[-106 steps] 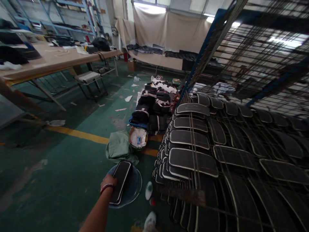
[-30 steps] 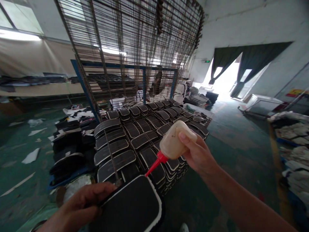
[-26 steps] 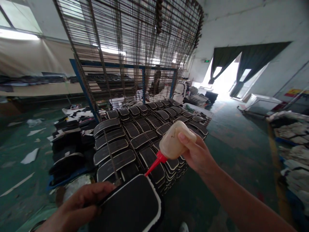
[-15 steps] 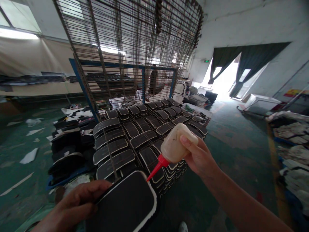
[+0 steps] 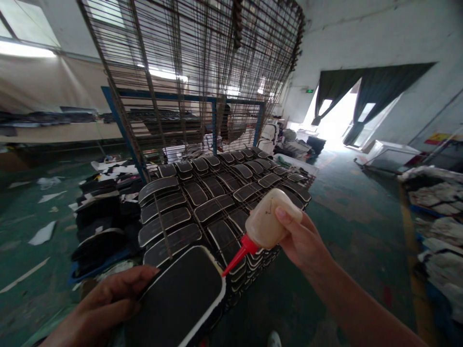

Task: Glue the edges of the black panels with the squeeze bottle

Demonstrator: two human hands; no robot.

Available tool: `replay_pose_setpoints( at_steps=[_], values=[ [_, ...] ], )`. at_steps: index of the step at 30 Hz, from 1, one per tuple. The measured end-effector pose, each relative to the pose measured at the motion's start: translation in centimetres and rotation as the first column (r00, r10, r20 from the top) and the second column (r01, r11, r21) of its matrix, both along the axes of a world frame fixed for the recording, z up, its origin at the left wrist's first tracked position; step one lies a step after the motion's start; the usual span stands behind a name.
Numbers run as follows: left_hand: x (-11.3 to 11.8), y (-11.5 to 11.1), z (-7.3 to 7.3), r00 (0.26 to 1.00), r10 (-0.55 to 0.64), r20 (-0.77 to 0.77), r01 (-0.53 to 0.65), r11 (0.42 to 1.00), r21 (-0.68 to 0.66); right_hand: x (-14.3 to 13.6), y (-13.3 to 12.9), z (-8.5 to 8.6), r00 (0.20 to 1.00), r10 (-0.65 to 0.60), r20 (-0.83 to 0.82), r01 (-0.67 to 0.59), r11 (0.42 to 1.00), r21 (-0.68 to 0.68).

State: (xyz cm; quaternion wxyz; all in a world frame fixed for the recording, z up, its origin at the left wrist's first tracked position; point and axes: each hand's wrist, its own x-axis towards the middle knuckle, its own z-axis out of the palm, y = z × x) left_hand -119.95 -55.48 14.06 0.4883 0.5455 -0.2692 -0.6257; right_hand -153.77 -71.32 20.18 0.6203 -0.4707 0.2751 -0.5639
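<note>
In my right hand [image 5: 298, 236] is a cloudy plastic glue bottle [image 5: 269, 219], tipped down to the left. Its red nozzle [image 5: 237, 258] ends at the right edge of a black panel [image 5: 181, 294] with rounded corners. A white line of glue [image 5: 213, 306] runs along that panel's edge. My left hand [image 5: 104, 299] grips the panel by its left side, thumb on top, the other fingers partly hidden beneath. Just beyond it, many similar black panels [image 5: 213, 207] with pale edges lie in rows on a wire rack.
A raised wire-mesh rack section [image 5: 202, 48] with a blue frame [image 5: 214, 125] stands behind the panels. Dark fabric piles [image 5: 101, 226] sit at left on the green floor, beside paper scraps [image 5: 43, 233]. White bundles [image 5: 441, 246] lie at right. A curtained doorway [image 5: 340, 106] is at the back.
The nozzle tip has moved slightly down and to the right, round the panel's corner. The panel has shifted a little left and up in my left hand.
</note>
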Motion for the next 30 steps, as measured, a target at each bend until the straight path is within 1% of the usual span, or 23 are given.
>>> replay_pose_setpoints(
  at_steps=[3,6,9,15,18,23,26,30],
  values=[
    [-0.2,-0.2,0.2,0.999,0.023,0.022,-0.023,0.999,-0.025,0.0,0.0,-0.2,0.999,-0.033,0.005,0.033,0.999,0.002],
    [-1.0,-0.6,0.9,0.999,0.04,-0.028,-0.041,0.999,-0.035,0.2,0.0,-0.5,0.996,-0.085,0.02,0.085,0.996,0.01],
    [-1.9,-0.8,1.6,0.995,0.071,-0.072,-0.073,0.997,-0.038,0.6,-0.1,-0.8,0.986,-0.15,0.072,0.147,0.988,0.045],
    [-3.5,-1.0,2.4,0.993,0.03,-0.117,-0.035,0.998,-0.046,1.5,-0.8,-0.7,0.962,-0.226,0.153,0.214,0.972,0.093],
    [-4.1,-1.2,2.7,0.988,0.032,-0.152,-0.039,0.998,-0.045,1.7,-1.2,-0.9,0.952,-0.264,0.153,0.255,0.964,0.078],
    [-4.5,-1.6,2.9,0.983,0.059,-0.172,-0.062,0.998,-0.013,1.8,-1.2,-1.6,0.956,-0.274,0.108,0.276,0.961,0.001],
    [-4.5,-1.7,2.8,0.978,0.069,-0.196,-0.069,0.998,0.007,2.0,-0.9,-2.0,0.958,-0.268,0.098,0.27,0.963,-0.002],
    [-4.5,-1.7,2.6,0.971,0.07,-0.23,-0.074,0.997,-0.009,2.5,-0.1,-2.1,0.969,-0.227,0.094,0.228,0.974,0.002]
  ],
)
